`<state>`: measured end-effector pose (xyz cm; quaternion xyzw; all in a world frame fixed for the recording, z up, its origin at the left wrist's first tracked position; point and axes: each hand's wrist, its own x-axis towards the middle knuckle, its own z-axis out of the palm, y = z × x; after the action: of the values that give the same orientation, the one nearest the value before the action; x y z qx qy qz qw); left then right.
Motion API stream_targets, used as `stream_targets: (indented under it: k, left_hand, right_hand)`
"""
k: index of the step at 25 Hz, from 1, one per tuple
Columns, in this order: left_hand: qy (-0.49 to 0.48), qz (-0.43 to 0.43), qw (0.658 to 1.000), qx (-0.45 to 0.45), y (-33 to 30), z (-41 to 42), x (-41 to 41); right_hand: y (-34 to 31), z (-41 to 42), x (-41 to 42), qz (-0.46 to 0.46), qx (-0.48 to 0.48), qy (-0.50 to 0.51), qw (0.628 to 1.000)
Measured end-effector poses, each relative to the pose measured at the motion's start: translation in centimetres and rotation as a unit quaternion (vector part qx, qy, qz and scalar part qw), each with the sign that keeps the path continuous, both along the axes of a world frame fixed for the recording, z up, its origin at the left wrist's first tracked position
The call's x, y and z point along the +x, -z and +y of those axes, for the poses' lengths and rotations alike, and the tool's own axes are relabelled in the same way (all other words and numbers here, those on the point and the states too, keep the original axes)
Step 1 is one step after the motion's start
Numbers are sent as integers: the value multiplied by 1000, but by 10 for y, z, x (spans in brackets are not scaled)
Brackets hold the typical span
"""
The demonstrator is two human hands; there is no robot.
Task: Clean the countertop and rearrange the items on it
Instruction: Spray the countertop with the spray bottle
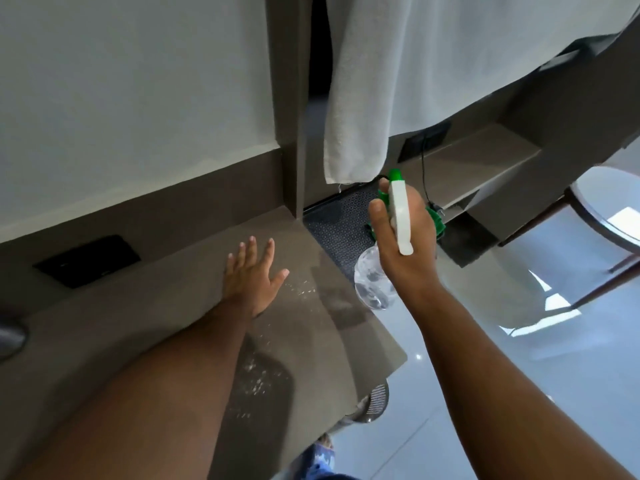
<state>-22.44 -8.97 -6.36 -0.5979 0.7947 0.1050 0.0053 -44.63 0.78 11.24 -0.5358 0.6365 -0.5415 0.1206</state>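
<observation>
Brown surface (194,306) carries droplets; my left hand (251,275) lies spread flat, my right hand (405,237) grips a spray bottle (374,285), half hidden.

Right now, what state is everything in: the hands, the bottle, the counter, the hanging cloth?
Right hand: closed around the spray bottle, held above the counter's edge.
Clear plastic spray bottle with green-and-white trigger head: held up, partly filled with clear liquid.
Left hand: open, fingers spread, over the counter.
Grey-brown countertop: speckled with droplets.
White towel: hanging down.
Black wall socket plate: nothing plugged in.
</observation>
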Motion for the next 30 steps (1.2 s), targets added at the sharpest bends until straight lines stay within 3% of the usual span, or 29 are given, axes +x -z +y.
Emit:
stream_targets:
  k: [4,8,13,16,19,24,30]
  left_hand:
    - [-55,28,998,-9,-11,72,74]
    - [-115,20,993,-2,-2,156,169]
    - [-200,-17,979,-22,25,263,280]
    - [-264,-4,963,-60,34,310,331]
    - [-278,-16,959,-47,43,330,355]
    - [-297,-12,954,-37,53,329,358]
    - [-294,-16,954,-58,55,331,359]
  right_hand:
    - [-30,52,55,12,-29,-51,998]
    - [-44,101,132,42,6,-134,990]
    - [-23,157,223,-19,133,-267,954]
    - [12,180,268,-40,266,-326,906]
    - [48,200,305,53,325,-378,865]
    - [70,220,348,212,269,-414,843]
    - [65,222,327,237,290,-350,858]
